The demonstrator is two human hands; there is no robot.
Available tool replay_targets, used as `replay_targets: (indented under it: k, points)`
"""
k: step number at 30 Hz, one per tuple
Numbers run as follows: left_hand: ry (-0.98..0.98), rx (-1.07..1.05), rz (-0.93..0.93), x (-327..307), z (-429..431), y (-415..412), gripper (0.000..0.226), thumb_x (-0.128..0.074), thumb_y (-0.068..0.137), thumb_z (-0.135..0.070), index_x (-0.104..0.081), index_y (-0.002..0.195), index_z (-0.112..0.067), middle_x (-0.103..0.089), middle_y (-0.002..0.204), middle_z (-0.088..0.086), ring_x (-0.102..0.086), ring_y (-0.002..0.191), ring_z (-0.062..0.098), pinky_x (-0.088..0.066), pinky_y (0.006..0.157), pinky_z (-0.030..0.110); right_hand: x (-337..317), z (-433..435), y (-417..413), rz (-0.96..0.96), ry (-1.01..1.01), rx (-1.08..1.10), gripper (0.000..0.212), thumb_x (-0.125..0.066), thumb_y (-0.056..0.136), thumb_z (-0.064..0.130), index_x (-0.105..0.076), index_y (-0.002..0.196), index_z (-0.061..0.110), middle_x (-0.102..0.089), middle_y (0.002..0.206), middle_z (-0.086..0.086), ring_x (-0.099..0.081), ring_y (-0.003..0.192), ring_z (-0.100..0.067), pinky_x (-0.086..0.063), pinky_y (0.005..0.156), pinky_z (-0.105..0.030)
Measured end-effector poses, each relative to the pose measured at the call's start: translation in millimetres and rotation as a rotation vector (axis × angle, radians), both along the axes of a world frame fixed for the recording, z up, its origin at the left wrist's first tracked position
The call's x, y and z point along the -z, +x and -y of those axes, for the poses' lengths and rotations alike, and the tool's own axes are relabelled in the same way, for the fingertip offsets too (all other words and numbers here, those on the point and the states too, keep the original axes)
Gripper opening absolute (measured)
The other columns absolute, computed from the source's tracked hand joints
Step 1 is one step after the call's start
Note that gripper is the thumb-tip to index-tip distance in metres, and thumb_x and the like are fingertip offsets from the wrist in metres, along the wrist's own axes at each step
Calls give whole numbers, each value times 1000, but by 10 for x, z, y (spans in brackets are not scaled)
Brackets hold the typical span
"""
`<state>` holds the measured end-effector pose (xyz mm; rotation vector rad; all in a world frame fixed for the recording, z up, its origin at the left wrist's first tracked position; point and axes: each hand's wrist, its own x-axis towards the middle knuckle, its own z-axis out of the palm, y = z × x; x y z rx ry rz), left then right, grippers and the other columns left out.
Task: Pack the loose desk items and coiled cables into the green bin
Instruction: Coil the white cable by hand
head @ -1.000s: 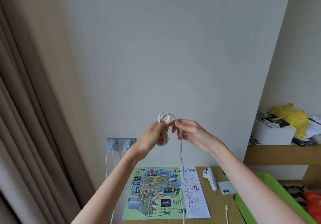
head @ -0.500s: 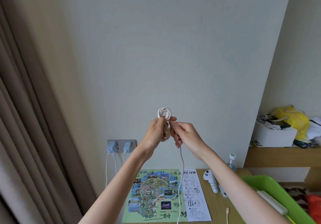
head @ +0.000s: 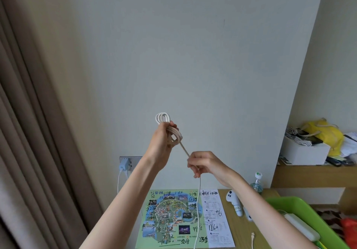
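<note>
My left hand [head: 161, 142] is closed round the coiled white cable [head: 175, 132], held up before the wall so the loops stay together, while my right hand [head: 204, 163] pinches the hanging tail, ready to wind it before packing into the green bin [head: 301, 208] low right.

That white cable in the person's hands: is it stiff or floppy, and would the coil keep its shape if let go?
Probably floppy: below the right hand the white cable hangs limp toward the desk. Likely light, since the left hand alone holds the whole coil raised. The loops may well spring apart if released, as no tie shows around them.
</note>
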<state>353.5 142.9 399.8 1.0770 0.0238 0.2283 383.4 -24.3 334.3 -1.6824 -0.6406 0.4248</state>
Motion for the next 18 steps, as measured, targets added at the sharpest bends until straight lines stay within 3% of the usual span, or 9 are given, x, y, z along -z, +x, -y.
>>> replay_targets:
  k: [2,6,10,14,18]
  points:
    - [-74,-44,-13,6,-77,22,25,-40,94,-15,-55,74,-17,-53,64,-5,-51,58,10,-49,78,32,82,50,49,-25,-65,30,13,-62,87,13,-66,75,9,-58,65,-4,-56,58,-16,-53,70,-31]
    - [-55,-153,-46,41,-202,49,21,-39,95,-14,-52,79,-16,-42,52,-7,-40,44,5,-34,53,19,157,175,118,-6,-34,172,7,-66,86,9,-68,81,5,-59,65,-5,-57,58,-18,-53,71,-35]
    - [296,-261,-69,159,-251,59,22,-35,98,-18,-50,82,-19,-32,61,-4,-31,51,11,-26,52,24,-27,215,107,85,133,212,9,-69,87,14,-67,84,6,-56,63,-2,-51,54,-16,-52,56,-29]
    - [637,-216,-17,268,-225,31,23,-33,102,-29,-49,86,-24,-39,72,-3,-37,63,12,-31,58,27,-351,170,35,259,139,207,14,-68,89,17,-66,85,5,-56,62,-4,-41,45,-15,-39,44,-23]
    - [782,-90,-20,238,-93,-14,22,-40,98,-32,-52,81,-22,-42,71,-4,-39,62,11,-31,58,27,-633,93,-28,390,95,157,15,-67,89,14,-65,87,-1,-58,61,-6,-38,46,-16,-34,43,-24]
